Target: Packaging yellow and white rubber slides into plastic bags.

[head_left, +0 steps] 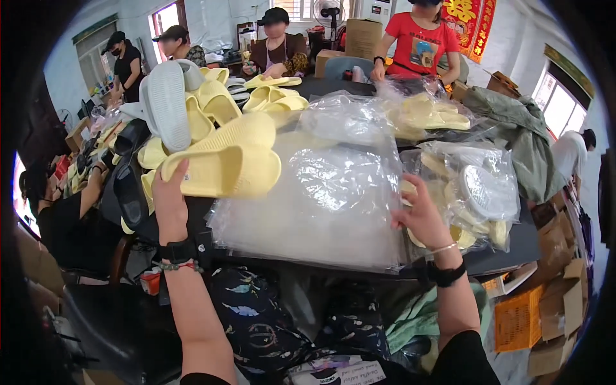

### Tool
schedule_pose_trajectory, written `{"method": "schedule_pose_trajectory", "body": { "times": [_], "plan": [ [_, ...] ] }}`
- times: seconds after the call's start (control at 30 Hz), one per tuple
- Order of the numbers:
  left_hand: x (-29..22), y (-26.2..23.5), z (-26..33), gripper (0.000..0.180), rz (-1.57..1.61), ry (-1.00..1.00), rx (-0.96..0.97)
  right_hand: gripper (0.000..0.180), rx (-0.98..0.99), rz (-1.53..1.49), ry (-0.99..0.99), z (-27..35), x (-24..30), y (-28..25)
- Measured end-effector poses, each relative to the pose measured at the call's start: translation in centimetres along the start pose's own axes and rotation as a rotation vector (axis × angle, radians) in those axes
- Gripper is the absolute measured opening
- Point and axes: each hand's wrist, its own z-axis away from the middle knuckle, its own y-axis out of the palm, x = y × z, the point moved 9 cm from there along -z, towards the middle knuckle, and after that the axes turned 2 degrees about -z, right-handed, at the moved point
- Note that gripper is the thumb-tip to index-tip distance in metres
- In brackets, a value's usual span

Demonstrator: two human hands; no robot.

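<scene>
My left hand (172, 208) grips a pair of pale yellow slippers (221, 170), laid together with one behind the other, above the table's left part. Its thumb rests on the near slipper's heel end. A flat stack of clear plastic bags (276, 224) lies in front of me. At the stack's right edge is my right hand (420, 208), its bent fingers apart from the thumb; I see nothing held between them. Just right of that hand, slippers in clear bags (484, 192) are piled up. Loose yellow slippers (218, 99) and a white slipper (165, 106) are heaped beyond my left hand.
More bagged yellow slippers (433, 112) lie on the far right of the dark table (513, 250). Dark slippers (130, 186) line its left side. Several people work around it. A grey-green cloth (513, 135), an orange crate (516, 321) and cardboard boxes (561, 298) are at the right.
</scene>
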Motion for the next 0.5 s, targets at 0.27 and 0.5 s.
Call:
{"method": "schedule_pose_trajectory", "body": {
  "times": [0.27, 0.5],
  "plan": [
    [0.2, -0.4, -0.9, 0.035, -0.591, 0.317, -0.126, 0.079, 0.283, -0.055, 0.222, 3.0, -4.7, 6.4],
    [-4.3, -1.6, 1.9, 0.035, -0.49, 0.455, -0.364, 0.08, 0.251, 0.047, 0.298, 2.3, -5.3, 6.6]
  ]
}}
